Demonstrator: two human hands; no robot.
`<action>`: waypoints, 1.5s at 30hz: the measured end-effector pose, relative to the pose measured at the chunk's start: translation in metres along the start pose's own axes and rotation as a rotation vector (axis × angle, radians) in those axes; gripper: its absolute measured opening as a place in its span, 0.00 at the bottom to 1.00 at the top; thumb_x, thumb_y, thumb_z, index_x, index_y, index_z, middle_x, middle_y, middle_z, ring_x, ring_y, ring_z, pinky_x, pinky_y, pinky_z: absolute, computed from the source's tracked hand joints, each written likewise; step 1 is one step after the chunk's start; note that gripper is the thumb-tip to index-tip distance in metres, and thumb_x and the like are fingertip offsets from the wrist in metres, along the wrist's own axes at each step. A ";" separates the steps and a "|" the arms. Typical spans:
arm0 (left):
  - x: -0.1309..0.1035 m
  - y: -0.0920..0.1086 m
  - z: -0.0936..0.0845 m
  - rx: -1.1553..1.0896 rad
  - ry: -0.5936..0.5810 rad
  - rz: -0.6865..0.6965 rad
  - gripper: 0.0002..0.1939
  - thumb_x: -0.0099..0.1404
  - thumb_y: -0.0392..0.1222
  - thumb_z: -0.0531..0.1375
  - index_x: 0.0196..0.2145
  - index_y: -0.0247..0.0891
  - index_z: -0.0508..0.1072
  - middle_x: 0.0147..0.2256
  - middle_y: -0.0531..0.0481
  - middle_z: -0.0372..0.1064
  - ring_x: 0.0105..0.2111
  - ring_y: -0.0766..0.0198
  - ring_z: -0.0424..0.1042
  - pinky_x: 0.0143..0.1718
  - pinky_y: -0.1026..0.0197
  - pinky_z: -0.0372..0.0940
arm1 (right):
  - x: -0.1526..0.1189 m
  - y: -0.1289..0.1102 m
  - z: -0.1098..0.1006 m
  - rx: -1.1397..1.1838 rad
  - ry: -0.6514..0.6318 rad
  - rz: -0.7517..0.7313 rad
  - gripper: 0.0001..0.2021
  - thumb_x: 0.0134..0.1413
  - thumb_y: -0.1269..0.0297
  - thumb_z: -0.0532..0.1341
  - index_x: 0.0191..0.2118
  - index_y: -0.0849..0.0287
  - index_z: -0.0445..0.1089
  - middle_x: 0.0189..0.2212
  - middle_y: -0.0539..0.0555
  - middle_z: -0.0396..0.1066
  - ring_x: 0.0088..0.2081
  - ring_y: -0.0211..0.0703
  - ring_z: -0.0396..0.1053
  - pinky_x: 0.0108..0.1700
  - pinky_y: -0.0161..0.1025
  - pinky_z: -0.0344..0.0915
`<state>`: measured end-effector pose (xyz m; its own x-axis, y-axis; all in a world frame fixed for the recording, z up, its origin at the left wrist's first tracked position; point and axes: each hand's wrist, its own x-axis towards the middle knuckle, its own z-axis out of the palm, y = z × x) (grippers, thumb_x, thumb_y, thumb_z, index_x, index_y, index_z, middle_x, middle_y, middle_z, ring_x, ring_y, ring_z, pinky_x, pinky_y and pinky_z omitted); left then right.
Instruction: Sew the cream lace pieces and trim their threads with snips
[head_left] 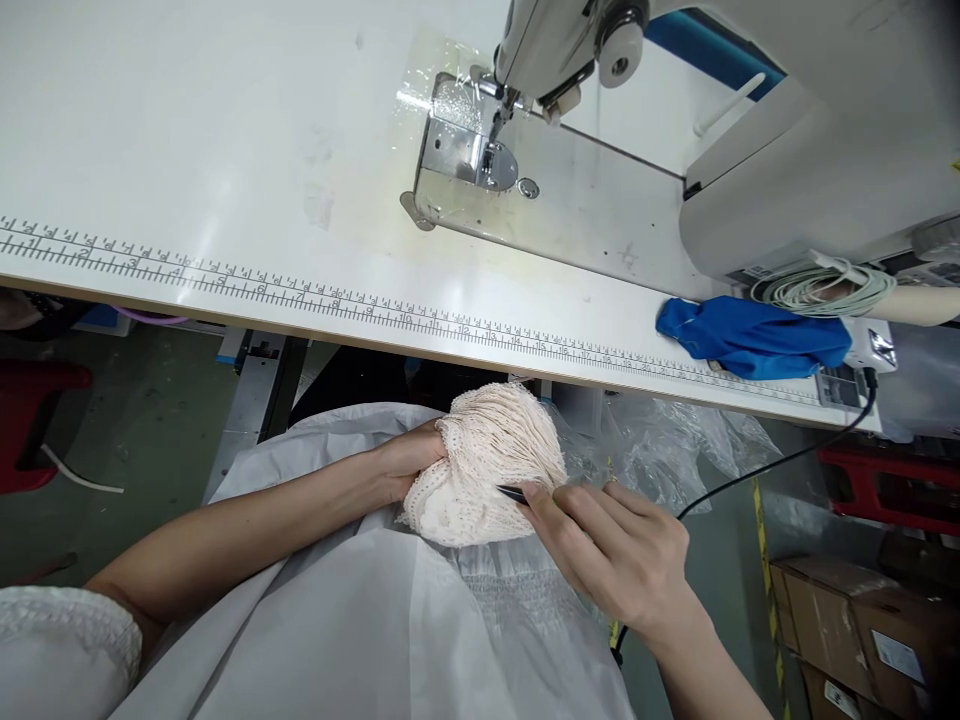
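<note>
A bundle of cream lace trim, folded in many gathered layers, rests over my lap just below the table edge. My left hand holds it from the left, with the fingers hidden behind and inside the folds. From the right, my right hand grips a small dark pointed tool, closed between thumb and fingers. Its tip touches or lies just over the front of the lace. Most of the tool is covered by my hand, so its kind does not show. White fabric spreads beneath both hands.
A sewing machine stands on the white table, which has a printed ruler along its front edge. A blue cloth and coiled cable lie at right. Clear plastic hangs below; cardboard boxes stand lower right.
</note>
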<state>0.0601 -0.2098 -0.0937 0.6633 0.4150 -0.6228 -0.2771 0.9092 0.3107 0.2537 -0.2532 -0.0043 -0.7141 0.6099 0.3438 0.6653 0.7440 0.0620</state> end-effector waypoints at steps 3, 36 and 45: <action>0.003 -0.002 -0.005 -0.006 -0.002 -0.014 0.20 0.45 0.34 0.69 0.40 0.32 0.79 0.37 0.42 0.80 0.45 0.46 0.76 0.48 0.53 0.69 | -0.003 -0.001 -0.001 -0.010 -0.018 -0.012 0.07 0.55 0.72 0.67 0.39 0.62 0.69 0.20 0.44 0.66 0.21 0.30 0.59 0.26 0.37 0.46; 0.002 0.000 -0.003 -0.041 0.026 -0.021 0.21 0.42 0.33 0.69 0.38 0.33 0.79 0.35 0.42 0.80 0.42 0.46 0.77 0.43 0.55 0.69 | 0.005 0.000 0.001 -0.027 -0.038 -0.081 0.06 0.57 0.74 0.64 0.41 0.66 0.71 0.22 0.49 0.68 0.25 0.34 0.61 0.28 0.38 0.48; 0.003 0.000 -0.003 -0.034 0.011 -0.028 0.22 0.43 0.34 0.70 0.40 0.33 0.78 0.33 0.45 0.79 0.45 0.46 0.76 0.47 0.55 0.68 | 0.002 -0.001 0.005 -0.029 -0.039 -0.068 0.06 0.57 0.72 0.65 0.41 0.65 0.71 0.22 0.48 0.68 0.25 0.33 0.61 0.28 0.37 0.48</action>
<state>0.0598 -0.2086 -0.0981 0.6633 0.3895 -0.6390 -0.2823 0.9210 0.2683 0.2503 -0.2514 -0.0084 -0.7657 0.5686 0.3007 0.6203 0.7765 0.1114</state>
